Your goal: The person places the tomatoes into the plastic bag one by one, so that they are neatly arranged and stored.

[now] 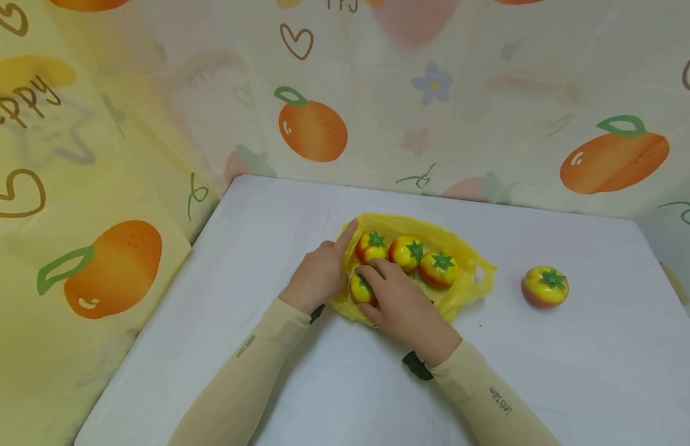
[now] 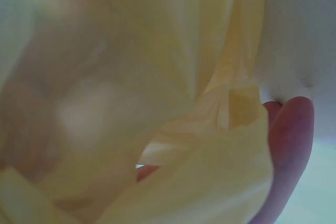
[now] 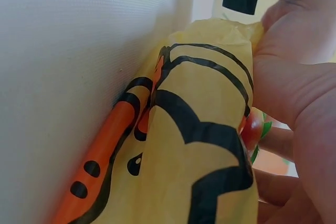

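Note:
A yellow plastic bag lies spread on the white table, its mouth facing up. Inside, a back row holds three yellow-red tomatoes with green star-shaped tops: a left tomato, a middle tomato and a right tomato. My right hand reaches over the bag's front rim, fingers curled round a front-left tomato. At the bag's left rim, my left hand holds the plastic, index finger pointing along the edge. The left wrist view is mostly covered by the bag.
A single tomato sits on the table to the right of the bag. Behind the white table hangs a curtain printed with fruit, and another yellowish part of it hangs along the left side. The bag's front carries black and orange print.

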Available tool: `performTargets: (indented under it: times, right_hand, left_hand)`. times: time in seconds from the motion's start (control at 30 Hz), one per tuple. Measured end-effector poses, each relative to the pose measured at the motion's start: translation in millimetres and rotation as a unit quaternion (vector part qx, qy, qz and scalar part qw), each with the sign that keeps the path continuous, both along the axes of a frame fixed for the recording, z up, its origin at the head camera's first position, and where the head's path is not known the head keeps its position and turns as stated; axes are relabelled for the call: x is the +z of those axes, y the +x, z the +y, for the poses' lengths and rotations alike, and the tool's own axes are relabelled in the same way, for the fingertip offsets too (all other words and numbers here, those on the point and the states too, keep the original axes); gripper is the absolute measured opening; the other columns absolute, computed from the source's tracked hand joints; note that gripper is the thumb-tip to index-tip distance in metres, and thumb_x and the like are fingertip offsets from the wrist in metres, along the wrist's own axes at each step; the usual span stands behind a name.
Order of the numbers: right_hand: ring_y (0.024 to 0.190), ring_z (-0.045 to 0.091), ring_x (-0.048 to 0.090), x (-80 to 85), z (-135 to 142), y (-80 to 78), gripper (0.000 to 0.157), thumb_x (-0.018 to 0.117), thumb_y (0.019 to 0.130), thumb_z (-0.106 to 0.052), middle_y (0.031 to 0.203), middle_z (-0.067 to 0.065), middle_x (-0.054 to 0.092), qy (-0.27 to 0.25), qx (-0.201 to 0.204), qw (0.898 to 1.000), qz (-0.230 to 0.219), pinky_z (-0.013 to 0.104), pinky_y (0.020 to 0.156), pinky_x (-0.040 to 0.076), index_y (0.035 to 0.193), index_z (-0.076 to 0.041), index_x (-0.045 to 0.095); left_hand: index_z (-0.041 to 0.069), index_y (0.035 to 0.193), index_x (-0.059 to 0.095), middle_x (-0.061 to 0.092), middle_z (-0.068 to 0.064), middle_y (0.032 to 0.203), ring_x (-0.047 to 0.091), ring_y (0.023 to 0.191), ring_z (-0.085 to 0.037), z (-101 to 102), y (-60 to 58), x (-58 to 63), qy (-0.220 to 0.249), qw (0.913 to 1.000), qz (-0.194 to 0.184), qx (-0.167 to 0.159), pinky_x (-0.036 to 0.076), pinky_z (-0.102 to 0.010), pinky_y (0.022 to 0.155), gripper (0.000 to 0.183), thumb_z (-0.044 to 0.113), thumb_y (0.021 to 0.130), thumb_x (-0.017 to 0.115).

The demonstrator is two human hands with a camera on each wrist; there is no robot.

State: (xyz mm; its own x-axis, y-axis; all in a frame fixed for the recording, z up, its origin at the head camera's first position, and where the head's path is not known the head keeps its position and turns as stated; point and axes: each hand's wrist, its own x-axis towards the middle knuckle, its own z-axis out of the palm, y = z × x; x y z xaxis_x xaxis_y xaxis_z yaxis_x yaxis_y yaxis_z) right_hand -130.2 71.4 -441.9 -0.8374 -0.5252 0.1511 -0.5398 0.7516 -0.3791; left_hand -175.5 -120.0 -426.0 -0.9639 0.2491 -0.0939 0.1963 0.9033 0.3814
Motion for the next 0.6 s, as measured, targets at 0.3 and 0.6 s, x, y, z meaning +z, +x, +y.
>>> performTargets:
  times: [0.3,0.6]
  right_hand:
    - [0.128,0.025,0.059,-1.1,-0.8,0.7,0.057,0.083,0.097,-0.029,0.142,0.007,0.059,0.001,-0.002,1.0,-0.005,0.041,0.113,0.055,0.147,-0.013,0.06]
    - [0.13,0.026,0.059,-0.5,-0.9,0.4,0.059,0.084,0.096,-0.029,0.144,0.008,0.059,0.006,-0.006,1.0,-0.009,0.042,0.114,0.055,0.147,-0.013,0.06]
  left_hand:
    - [0.03,0.176,0.015,0.067,-0.023,0.123,0.062,0.068,-0.028,0.0,-1.5,-0.9,-0.003,1.0,-0.002,-0.003,0.057,-0.039,0.07,0.096,0.007,0.099,0.067]
    - [0.03,0.176,0.015,0.067,-0.023,0.122,0.061,0.066,-0.029,-0.2,-0.1,-0.8,0.002,1.0,0.0,-0.002,0.056,-0.038,0.068,0.097,0.006,0.098,0.068]
